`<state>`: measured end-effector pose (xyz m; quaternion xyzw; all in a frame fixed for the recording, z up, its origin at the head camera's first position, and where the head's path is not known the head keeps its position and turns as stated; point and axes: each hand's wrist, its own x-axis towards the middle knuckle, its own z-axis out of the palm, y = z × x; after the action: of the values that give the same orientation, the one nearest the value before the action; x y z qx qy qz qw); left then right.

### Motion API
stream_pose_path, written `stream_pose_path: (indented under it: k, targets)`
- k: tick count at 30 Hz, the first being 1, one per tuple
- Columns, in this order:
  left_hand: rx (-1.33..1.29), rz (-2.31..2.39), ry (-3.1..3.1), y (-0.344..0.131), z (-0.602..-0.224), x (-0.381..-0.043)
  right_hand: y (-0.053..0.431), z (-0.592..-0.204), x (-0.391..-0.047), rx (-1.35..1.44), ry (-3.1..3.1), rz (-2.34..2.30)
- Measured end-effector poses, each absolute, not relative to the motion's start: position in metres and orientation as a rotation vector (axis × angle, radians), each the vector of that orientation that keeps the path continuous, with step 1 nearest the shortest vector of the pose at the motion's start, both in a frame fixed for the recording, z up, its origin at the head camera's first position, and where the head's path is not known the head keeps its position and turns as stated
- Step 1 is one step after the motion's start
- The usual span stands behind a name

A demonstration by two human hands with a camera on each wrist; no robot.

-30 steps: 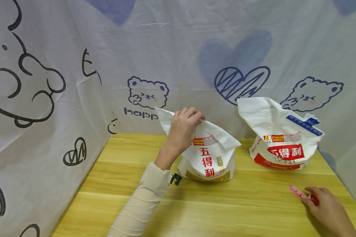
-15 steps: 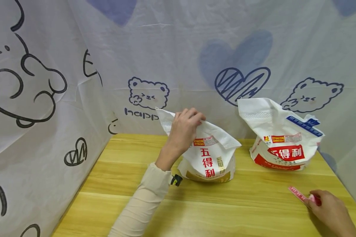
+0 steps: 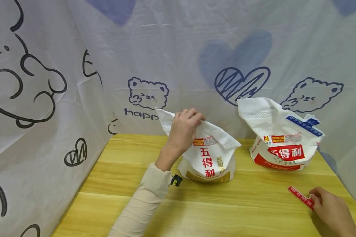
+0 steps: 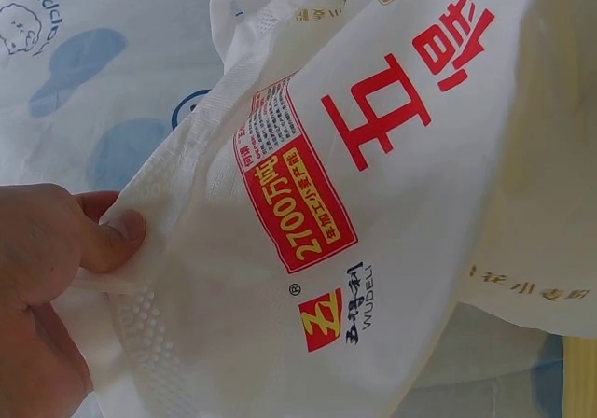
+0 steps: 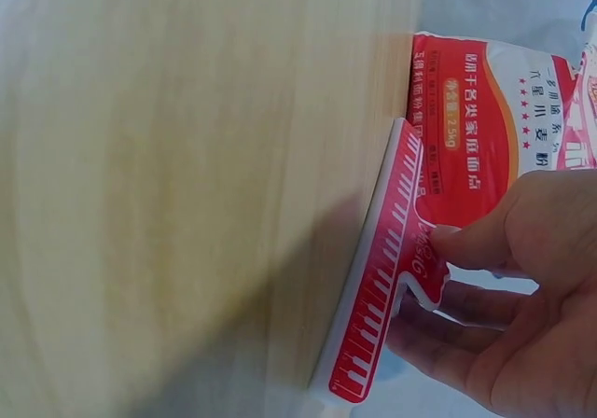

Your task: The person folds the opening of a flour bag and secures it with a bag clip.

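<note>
A white flour bag (image 3: pixel 213 144) with red lettering stands on the table, its top folded or gathered to a slanting edge. My left hand (image 3: pixel 184 130) pinches that top edge; in the left wrist view the thumb (image 4: pixel 119 236) presses on the white fabric. At the lower right, my right hand (image 3: pixel 332 207) holds a red bag clip (image 3: pixel 301 197) with a piano-key pattern. The right wrist view shows thumb and fingers on the tab of the clip (image 5: pixel 378 269), and its long bar appears close above the wood. Whether the bar touches the table cannot be told.
A second flour bag (image 3: pixel 284 144), white with a red front, stands at the back right with a blue clip (image 3: pixel 304 125) across its slanted top corner. Printed cloth (image 3: pixel 184 56) hangs behind and at both sides of the wooden table (image 3: pixel 130 158).
My right hand has turned the red clip, and its patterned red face now shows more fully. The left hand keeps its hold on the bag, and both bags stay in place.
</note>
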<state>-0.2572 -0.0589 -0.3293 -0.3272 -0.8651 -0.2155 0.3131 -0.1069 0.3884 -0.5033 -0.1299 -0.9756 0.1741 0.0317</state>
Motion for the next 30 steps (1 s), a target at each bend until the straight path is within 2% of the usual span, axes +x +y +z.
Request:
stream_pose_path:
  k: [20, 30]
  targets:
    - [-0.861, -0.591, -2.273, -0.060, -0.329, -0.257, 0.381, -0.484, -0.109, -0.368, -3.008, 0.466]
    - [-0.866, -0.604, -2.275, -0.060, -0.330, -0.257, 0.380, -0.476, -0.110, -0.217, -2.977, 0.428]
